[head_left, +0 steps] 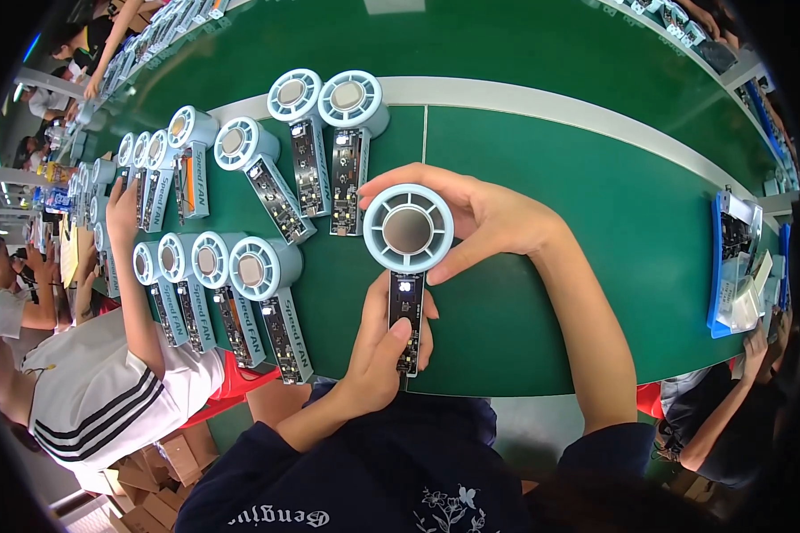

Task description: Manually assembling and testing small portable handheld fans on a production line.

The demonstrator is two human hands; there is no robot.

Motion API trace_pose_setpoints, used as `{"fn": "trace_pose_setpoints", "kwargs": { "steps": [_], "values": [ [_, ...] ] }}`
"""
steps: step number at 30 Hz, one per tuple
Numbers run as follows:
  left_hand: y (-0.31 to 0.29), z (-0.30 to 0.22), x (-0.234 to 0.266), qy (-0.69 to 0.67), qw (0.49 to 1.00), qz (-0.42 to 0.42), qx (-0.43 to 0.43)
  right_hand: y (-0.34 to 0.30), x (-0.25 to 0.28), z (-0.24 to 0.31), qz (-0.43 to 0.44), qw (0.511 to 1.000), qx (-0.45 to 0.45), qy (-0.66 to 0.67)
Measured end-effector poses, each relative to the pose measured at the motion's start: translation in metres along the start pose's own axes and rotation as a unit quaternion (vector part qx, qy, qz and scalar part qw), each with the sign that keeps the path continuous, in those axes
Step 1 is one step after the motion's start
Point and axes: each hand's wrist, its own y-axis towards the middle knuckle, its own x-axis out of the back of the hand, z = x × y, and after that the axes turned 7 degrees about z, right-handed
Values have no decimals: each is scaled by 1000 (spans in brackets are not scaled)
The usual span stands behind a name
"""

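Observation:
A light-blue handheld fan (pixel 380 241) stands upright in front of me, its round grille and metallic centre turned toward me. My left hand (pixel 384 351) wraps around its handle, the thumb pressing on the exposed black circuit board (pixel 406 306). A small display on that board is lit. Around the fan's round head curls my right hand (pixel 498 218), thumb at the lower right rim and fingers behind the top. Just beyond lie two more fans, one with its head (pixel 353 96) at the back and its board facing up, another (pixel 308 160) beside it.
Several similar fans (pixel 280 329) lie in rows on the green table (pixel 524 329) to my left. A co-worker's arm (pixel 138 284) reaches among them. At the right edge a blue tray (pixel 716 266) holds small parts. A pale strip (pixel 596 124) crosses the table's far side.

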Motion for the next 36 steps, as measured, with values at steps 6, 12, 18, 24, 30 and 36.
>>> {"fn": "trace_pose_setpoints", "kwargs": {
  "steps": [6,12,18,24,30,36],
  "values": [
    [0,-2,1,0,1000,0,12,0,0,-1,0,1000,1,8],
    [1,-3,-1,-2,1000,3,14,1,1,-1,-8,1000,16,2],
    [1,0,-1,13,1000,3,5,0,1,0,3,1000,9,0],
    [0,-2,1,20,1000,11,-3,0,1,0,2,1000,1,-3],
    [1,-4,-1,31,999,11,-4,0,1,2,1,1000,-3,-3],
    [0,0,1,24,1000,14,-10,-1,2,2,3,1000,-14,0]
  ]
}}
